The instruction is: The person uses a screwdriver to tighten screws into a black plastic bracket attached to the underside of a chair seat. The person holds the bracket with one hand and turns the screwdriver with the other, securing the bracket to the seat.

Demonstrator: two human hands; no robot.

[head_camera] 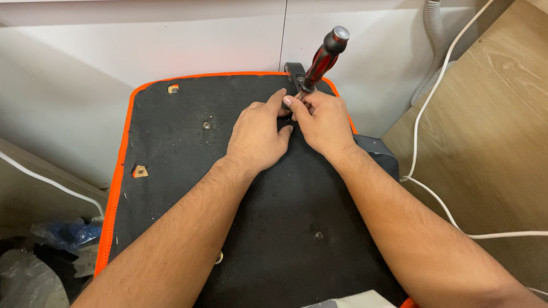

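A black fabric-covered panel with an orange edge (171,137) lies flat under both arms, like the underside of a seat. My right hand (322,120) grips the shaft of a screwdriver with a red and black handle (324,57), which stands tilted at the panel's far edge beside a black bracket (294,71). Pressed against the right hand, my left hand (260,134) has its fingertips at the screwdriver's tip. The tip and whatever it touches are hidden by my fingers.
Screw heads (206,125) and small holes (139,171) dot the panel. A white wall stands behind it. A wooden board (491,131) with a white cable (434,199) across it lies at the right. Plastic bags (63,239) sit at lower left.
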